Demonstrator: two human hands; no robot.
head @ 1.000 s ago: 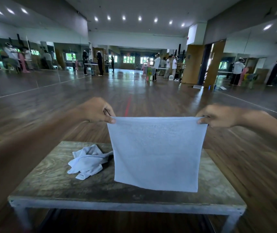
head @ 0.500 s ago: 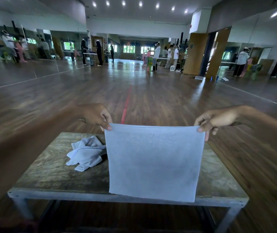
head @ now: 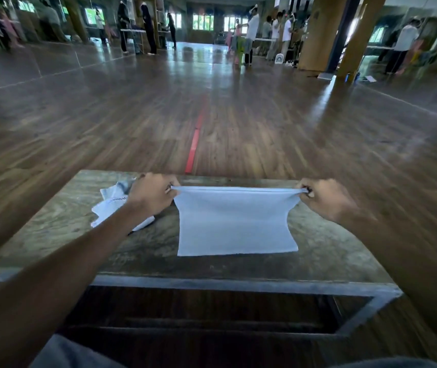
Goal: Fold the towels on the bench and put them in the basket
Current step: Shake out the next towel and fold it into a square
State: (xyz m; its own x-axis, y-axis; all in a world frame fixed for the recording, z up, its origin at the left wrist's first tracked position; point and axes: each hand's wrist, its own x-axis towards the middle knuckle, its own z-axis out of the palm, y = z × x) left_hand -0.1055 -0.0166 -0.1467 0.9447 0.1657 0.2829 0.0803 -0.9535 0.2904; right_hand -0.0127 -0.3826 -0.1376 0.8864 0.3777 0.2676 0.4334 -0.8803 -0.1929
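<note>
The left hand is pinching one upper corner of the light blue towel, with curled fingers and thumb closing on the cloth, and the right hand is gripping the opposite upper corner in the same way, so that the top hem is running taut between them, just inside the far edge of the bench. The towel is hanging down from that hem toward the person, its sides drawing inward a little below the right-hand corner, and its lower edge is lying straight across the middle of the bench top, well short of the near edge. A crumpled white towel is sitting near the far left corner of the bench, partly hidden by the left wrist and forearm crossing in front of it. Both forearms are reaching in over the near edge. Beyond the bench a wooden floor is stretching away with a red strip running along it, and people are standing at the far end of the hall.
</note>
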